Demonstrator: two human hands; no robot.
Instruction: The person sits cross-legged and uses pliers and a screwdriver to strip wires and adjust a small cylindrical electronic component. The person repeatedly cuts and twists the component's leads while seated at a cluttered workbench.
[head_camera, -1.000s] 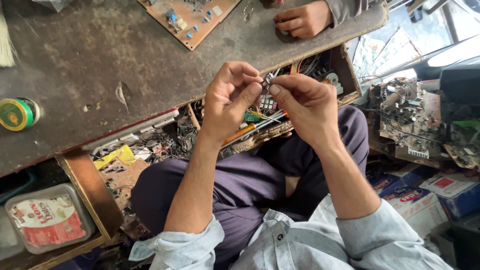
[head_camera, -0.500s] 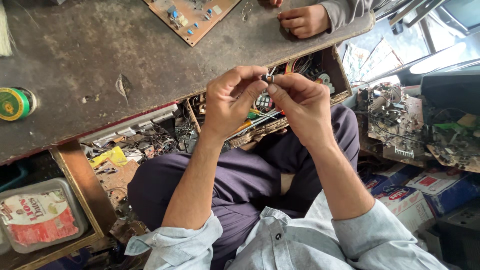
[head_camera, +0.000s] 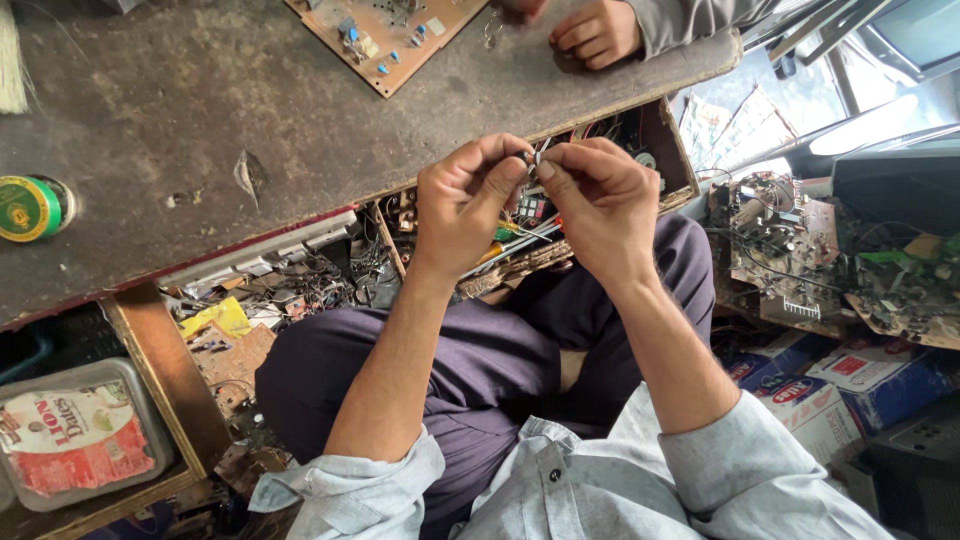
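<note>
The left hand (head_camera: 470, 205) and the right hand (head_camera: 598, 200) meet above the lap, just in front of the near edge of the worn grey worktop (head_camera: 180, 130). Between the fingertips (head_camera: 515, 170) of both hands sits a tiny metallic electronic part (head_camera: 535, 160) — the fingers of each hand are pinched closed on it, one from each side. It is too small to tell its exact kind. I judge it very light and stiff, with thin legs that bend easily, so a soft pinch on its body is safer than pulling on the ends; it can slip and get lost quickly.

Below the hands an open wooden drawer (head_camera: 660, 135) is full of wires and small parts. On the far side of the worktop lies a brown circuit board (head_camera: 385, 40), and another person's hand (head_camera: 598, 35) rests beside it. A green round roll (head_camera: 28, 208) lies at the left edge. To the right stands a heap of old boards and cables (head_camera: 800, 250) — the room is crowded.
</note>
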